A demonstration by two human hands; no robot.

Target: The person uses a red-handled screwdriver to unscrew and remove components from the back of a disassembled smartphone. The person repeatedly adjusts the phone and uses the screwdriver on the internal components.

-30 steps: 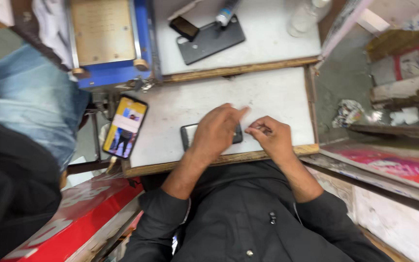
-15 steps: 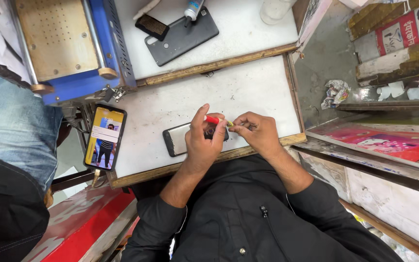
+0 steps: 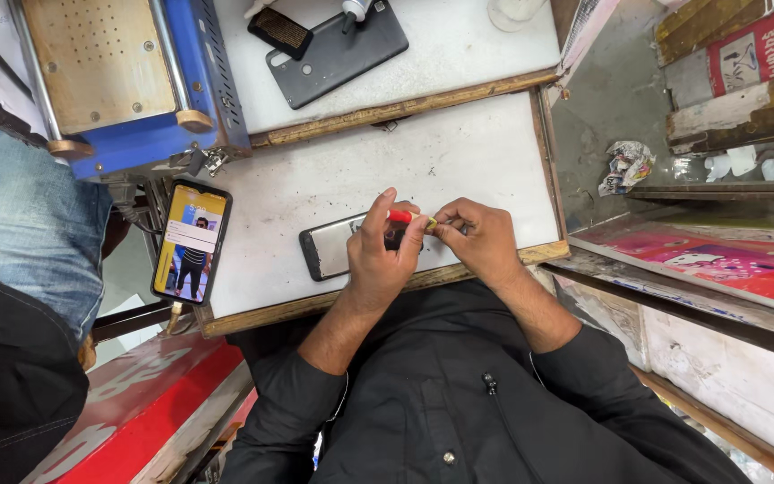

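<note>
A dark phone [image 3: 329,248] lies flat on the white worktop [image 3: 459,157], close to its wooden front edge. My left hand [image 3: 380,251] rests over the phone's right half, its thumb and fingers pinching the red end of a small red-and-yellow tool [image 3: 409,218]. My right hand [image 3: 479,237] grips the tool's other end, just to the right of the phone. Both hands meet above the phone. The tool's tip is hidden between my fingers.
A blue machine with a tan perforated plate [image 3: 127,76] stands at the back left. A lit phone [image 3: 192,240] hangs at the worktop's left edge. A black phone cover [image 3: 338,54] lies on the rear surface. Another person in jeans [image 3: 20,233] stands left. Red boxes [image 3: 727,264] sit right.
My hands have come together over the phone and a red-and-yellow tool now shows between them. The camera view has shifted, and the hands stay at the phone's right half.
</note>
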